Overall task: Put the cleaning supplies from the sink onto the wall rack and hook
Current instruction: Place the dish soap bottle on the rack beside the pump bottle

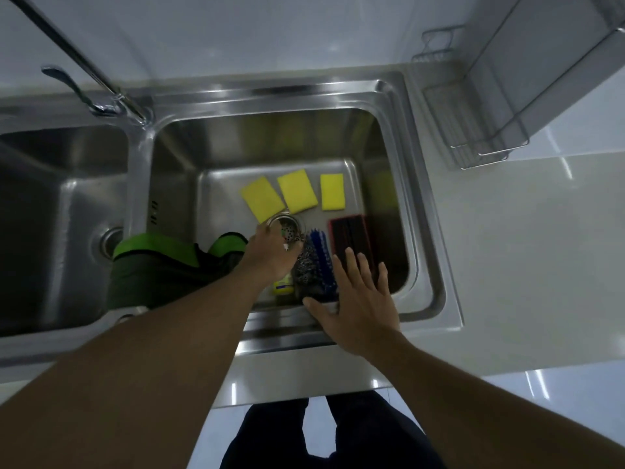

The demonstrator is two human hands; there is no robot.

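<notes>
Reaching left hand (272, 253) near yellow-labelled bottle (283, 286), writing unreadable.

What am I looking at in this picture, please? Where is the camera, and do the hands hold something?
There is one picture, from a camera worn on a person's head, looking down. No machine is here, only two bare hands. Below is a steel double sink. In its right basin lie three yellow rectangular sponges, a red-framed black brush, a blue bristled brush, a steel wool scrubber and a green and black cloth. The left hand reaches down beside the scrubber; whether it grips anything is unclear. The right hand is open and empty. A wire wall rack hangs at upper right.
</notes>
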